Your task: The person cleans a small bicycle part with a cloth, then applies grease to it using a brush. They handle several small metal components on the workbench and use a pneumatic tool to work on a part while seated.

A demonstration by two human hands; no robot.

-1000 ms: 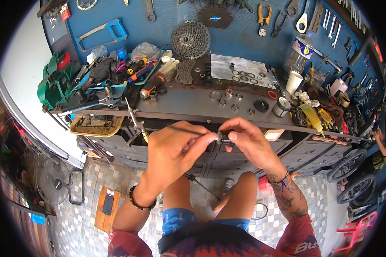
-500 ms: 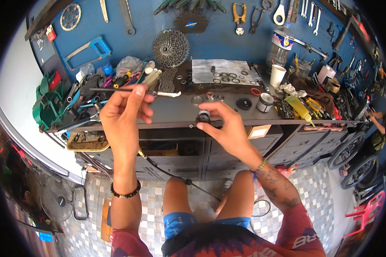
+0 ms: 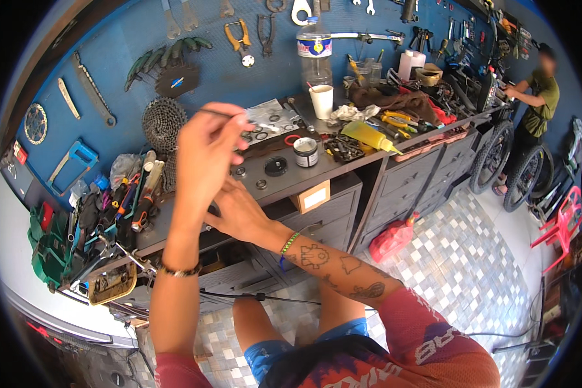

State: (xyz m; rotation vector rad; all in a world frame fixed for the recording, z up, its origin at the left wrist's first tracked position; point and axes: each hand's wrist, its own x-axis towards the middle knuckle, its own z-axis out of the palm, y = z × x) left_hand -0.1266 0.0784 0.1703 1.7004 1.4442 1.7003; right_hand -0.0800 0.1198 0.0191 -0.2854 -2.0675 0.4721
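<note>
My left hand (image 3: 207,145) is raised over the bench, its fingers closed on a thin dark brush. The brush tip (image 3: 265,127), coated in white grease, points right toward an open jar of white grease (image 3: 306,155). Lower down, my right hand (image 3: 238,210) is closed around a small black cylindrical part (image 3: 214,209). My left wrist and the right fingers hide most of that part. Just beyond the hands lie a black round cap (image 3: 275,167) and small metal bearing rings (image 3: 260,184). More rings rest on a white sheet (image 3: 257,113).
A paper cup (image 3: 321,101) and a large plastic bottle (image 3: 314,61) stand behind the jar. To the right lies a yellow squeeze bottle (image 3: 368,136) among tools. Hand tools (image 3: 132,200) crowd the left end. Another person (image 3: 540,97) stands by bicycle wheels (image 3: 524,174) at far right.
The view has swung to the right, bringing the other person further in. My left hand with the brush has moved toward the jar, and its forearm now partly covers my right hand.
</note>
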